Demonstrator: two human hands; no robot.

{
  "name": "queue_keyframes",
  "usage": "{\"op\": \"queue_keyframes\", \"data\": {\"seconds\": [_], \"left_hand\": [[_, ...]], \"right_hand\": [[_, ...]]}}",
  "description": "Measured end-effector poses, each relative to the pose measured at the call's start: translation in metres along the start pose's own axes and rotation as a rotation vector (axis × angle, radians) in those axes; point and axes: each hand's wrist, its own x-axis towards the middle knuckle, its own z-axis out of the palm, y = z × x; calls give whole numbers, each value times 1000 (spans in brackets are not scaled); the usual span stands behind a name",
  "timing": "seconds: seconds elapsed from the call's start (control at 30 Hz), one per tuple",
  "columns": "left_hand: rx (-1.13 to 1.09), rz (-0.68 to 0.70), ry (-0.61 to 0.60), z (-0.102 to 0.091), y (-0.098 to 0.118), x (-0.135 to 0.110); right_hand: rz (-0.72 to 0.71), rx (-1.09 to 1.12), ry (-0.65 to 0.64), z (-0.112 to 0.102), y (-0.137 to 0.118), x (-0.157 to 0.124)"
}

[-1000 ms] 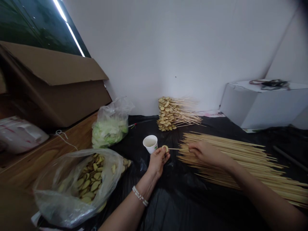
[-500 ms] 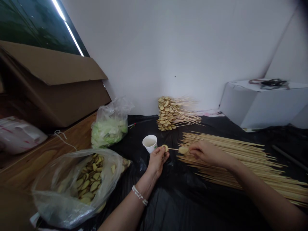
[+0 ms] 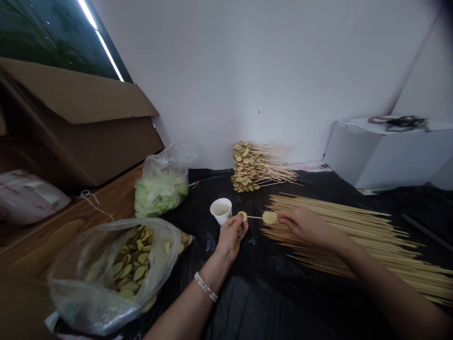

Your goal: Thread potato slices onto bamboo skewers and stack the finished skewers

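My left hand (image 3: 230, 236) pinches a small round potato slice (image 3: 242, 216) at the tip of a thin bamboo skewer (image 3: 255, 217). A second slice (image 3: 269, 217) sits further along the skewer, right by the fingers of my right hand (image 3: 300, 224), which grips the skewer's other end. Both hands hover over black plastic sheeting (image 3: 255, 288), next to a white paper cup (image 3: 221, 210). Under my right forearm lies a wide pile of bare skewers (image 3: 354, 236).
A clear bag of potato slices (image 3: 116, 269) lies at the front left, a bag of green leaves (image 3: 161, 186) behind it. Finished skewers (image 3: 255, 167) are stacked against the wall. A cardboard box (image 3: 81, 127) stands at the left, a white box (image 3: 385, 151) at the right.
A second slice has appeared on the skewer near my right hand's fingers. My left hand keeps holding the slice at the tip; both hands have barely shifted.
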Motion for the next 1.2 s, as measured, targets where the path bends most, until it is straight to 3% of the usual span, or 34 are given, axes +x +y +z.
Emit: {"op": "queue_keyframes", "data": {"seconds": [0.17, 0.5, 0.7, 0.9, 1.2], "left_hand": [[0, 23, 3, 0, -2, -1], [4, 34, 7, 0, -1, -1], [20, 38, 11, -1, -2, 0], [15, 41, 16, -1, -2, 0], [-1, -2, 25, -1, 1, 1]], "right_hand": [[-23, 106, -63, -2, 1, 0], [-14, 49, 24, -2, 1, 1], [-8, 120, -75, -4, 0, 0], [-27, 69, 7, -2, 3, 2], [-27, 108, -15, 3, 4, 3]]}}
